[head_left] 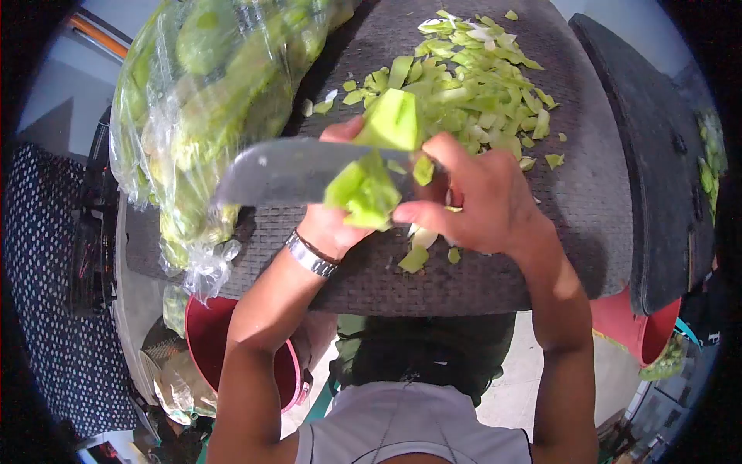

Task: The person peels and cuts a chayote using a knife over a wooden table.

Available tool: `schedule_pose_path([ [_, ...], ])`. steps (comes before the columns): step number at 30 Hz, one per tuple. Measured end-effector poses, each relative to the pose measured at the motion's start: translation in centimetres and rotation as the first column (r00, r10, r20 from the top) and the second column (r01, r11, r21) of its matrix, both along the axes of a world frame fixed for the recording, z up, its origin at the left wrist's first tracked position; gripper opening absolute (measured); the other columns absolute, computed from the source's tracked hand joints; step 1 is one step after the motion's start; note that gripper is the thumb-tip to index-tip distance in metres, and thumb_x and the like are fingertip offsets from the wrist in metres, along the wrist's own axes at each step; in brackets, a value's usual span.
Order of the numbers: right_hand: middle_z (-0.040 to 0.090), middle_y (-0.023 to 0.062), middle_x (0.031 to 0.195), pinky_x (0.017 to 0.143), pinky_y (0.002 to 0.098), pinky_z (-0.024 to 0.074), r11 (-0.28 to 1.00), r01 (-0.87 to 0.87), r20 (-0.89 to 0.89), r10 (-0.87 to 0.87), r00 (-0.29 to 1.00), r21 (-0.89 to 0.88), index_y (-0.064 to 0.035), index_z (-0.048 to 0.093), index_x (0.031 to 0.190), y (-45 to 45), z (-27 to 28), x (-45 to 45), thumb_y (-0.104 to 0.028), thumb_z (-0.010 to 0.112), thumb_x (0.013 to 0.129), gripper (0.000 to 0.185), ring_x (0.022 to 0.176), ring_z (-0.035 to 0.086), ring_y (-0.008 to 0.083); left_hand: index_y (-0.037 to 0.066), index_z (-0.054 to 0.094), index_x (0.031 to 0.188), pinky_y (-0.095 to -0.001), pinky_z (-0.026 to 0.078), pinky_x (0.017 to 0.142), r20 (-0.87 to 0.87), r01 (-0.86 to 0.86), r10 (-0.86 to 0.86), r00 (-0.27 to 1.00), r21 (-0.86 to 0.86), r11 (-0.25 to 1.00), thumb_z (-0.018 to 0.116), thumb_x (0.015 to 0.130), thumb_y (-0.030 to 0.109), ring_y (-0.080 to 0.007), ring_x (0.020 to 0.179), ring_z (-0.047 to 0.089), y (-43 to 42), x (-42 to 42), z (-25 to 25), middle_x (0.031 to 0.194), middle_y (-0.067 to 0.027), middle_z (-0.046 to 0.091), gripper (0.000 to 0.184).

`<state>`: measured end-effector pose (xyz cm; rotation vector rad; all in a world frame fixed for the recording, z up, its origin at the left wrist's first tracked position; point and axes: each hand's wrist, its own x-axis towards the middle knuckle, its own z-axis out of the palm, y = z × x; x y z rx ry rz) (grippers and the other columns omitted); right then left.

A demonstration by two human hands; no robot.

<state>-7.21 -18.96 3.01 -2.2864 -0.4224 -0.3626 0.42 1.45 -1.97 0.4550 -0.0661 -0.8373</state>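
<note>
gripping a broad knife in the right hand, clasping a pale green vegetable in the left hand, over a tabletop strewn with green peelings.

Bagged green produce and heaped peelings suggest a food-preparation area.

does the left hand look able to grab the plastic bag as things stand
Probably not: the left hand seems busy holding the pale green piece, and the knife crosses in front of it, pointing toward the plastic bag.
</note>
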Motion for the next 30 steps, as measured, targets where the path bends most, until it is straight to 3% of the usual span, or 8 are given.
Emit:
schedule_pose_path([
  [3,0.06,0.0073,0.058,0.049,0.0342,0.047,1.0,0.021,0.111,-0.022,0.994,0.006,-0.0052,0.062,0.107,0.0,-1.4,0.4,-0.045,0.084,0.084,0.051,0.052,0.065,0.0226,0.006,0.06,0.133,-0.0487,0.061,0.079,-0.059,-0.012,0.011,0.998,-0.011,1.0,0.047,0.103,0.047,-0.0325,0.102,0.071,-0.1,0.1,0.0,0.122,-0.016,0.07,0.053],
  [10,0.061,0.0122,0.057,0.053,0.04,0.0512,0.955,0.295,-0.212,-0.283,0.935,0.025,-0.0033,0.064,0.1,-4.0,-0.6,2.1,-0.061,0.074,0.089,0.059,0.055,0.068,0.0285,0.009,0.058,0.139,-0.0468,0.063,0.065,0.052,0.105,-0.109,0.993,0.069,0.992,0.052,0.096,0.049,-0.0354,0.099,0.071,-0.5,0.7,0.8,0.124,-0.0175,0.069,0.059],
  [16,0.067,0.009,0.064,0.057,0.0411,0.0546,0.997,0.076,-0.103,-0.076,0.992,-0.009,-0.0071,0.065,0.101,-0.7,0.2,0.1,-0.06,0.076,0.087,0.056,0.059,0.071,0.029,0.005,0.057,0.139,-0.0526,0.064,0.074,-0.152,-0.178,0.202,0.968,0.156,0.972,0.052,0.098,0.052,-0.032,0.104,0.072,-0.8,0.0,-0.2,0.126,-0.0165,0.069,0.062],
  [18,0.068,0.0084,0.065,0.058,0.0413,0.0559,0.996,0.045,-0.035,-0.048,0.998,-0.08,-0.0085,0.065,0.102,-0.1,-0.1,0.1,-0.06,0.076,0.086,0.055,0.061,0.072,0.0296,0.007,0.057,0.14,-0.0512,0.064,0.073,-0.226,-0.074,0.099,0.969,0.114,0.991,0.052,0.098,0.05,-0.0323,0.104,0.072,-0.3,0.7,-0.1,0.128,-0.0168,0.069,0.06],
  [20,0.066,0.0111,0.065,0.056,0.0421,0.0529,0.983,0.166,-0.06,-0.171,0.984,-0.079,-0.0061,0.065,0.097,-1.5,-0.3,0.7,-0.056,0.075,0.09,0.052,0.059,0.071,0.0294,0.005,0.057,0.14,-0.0491,0.063,0.07,0.052,-0.051,0.043,0.998,0.157,0.986,0.052,0.098,0.047,-0.0356,0.099,0.072,0.0,0.3,0.3,0.125,-0.0179,0.07,0.059],
  [23,0.063,0.0111,0.062,0.054,0.0407,0.0485,0.953,0.299,-0.133,-0.303,0.944,-0.054,-0.0052,0.065,0.098,-3.6,-0.3,1.7,-0.054,0.074,0.092,0.049,0.056,0.066,0.0259,0.004,0.058,0.138,-0.0475,0.063,0.065,0.087,0.018,-0.035,0.996,0.193,0.981,0.052,0.097,0.044,-0.0399,0.095,0.072,-0.5,0.4,1.5,0.12,-0.0178,0.071,0.058],
  [26,0.057,0.0078,0.055,0.049,0.0344,0.0409,0.951,0.305,-0.169,-0.31,0.936,-0.057,-0.0062,0.067,0.11,-4.1,-0.2,1.9,-0.05,0.075,0.092,0.047,0.049,0.056,0.0144,0.005,0.059,0.137,-0.047,0.062,0.066,0.109,-0.001,-0.025,0.994,0.237,0.971,0.053,0.097,0.045,-0.037,0.097,0.072,-0.6,0.2,1.9,0.119,-0.0167,0.071,0.057],
  [30,0.059,0.0088,0.058,0.052,0.0379,0.0462,0.996,0.09,-0.07,-0.091,0.993,-0.014,-0.0068,0.065,0.108,-0.8,-0.7,0.5,-0.051,0.076,0.09,0.049,0.053,0.062,0.0209,0.007,0.056,0.138,-0.0501,0.062,0.069,0.142,-0.106,0.081,0.987,0.178,0.978,0.047,0.102,0.052,-0.0328,0.104,0.071,0.0,-0.4,0.3,0.127,-0.0148,0.069,0.059],
])
